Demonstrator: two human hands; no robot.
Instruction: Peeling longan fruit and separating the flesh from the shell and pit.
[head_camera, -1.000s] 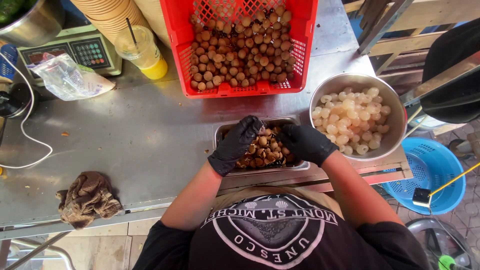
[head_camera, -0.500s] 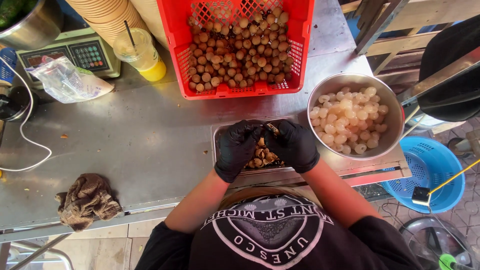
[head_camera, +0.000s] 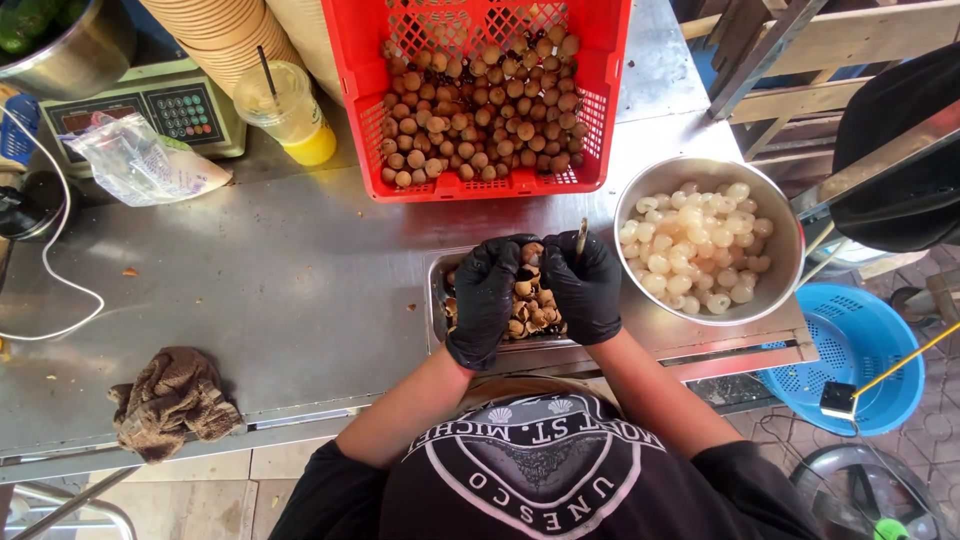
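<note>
Below us, our left hand (head_camera: 485, 298) and right hand (head_camera: 585, 285), both black-gloved, meet over the steel tray (head_camera: 436, 290) of brown shells. Left fingers pinch a brown fruit (head_camera: 530, 253); right closes round a small metal tool (head_camera: 581, 238). Bowl (head_camera: 790, 240) of peeled fruit sits just right.
</note>
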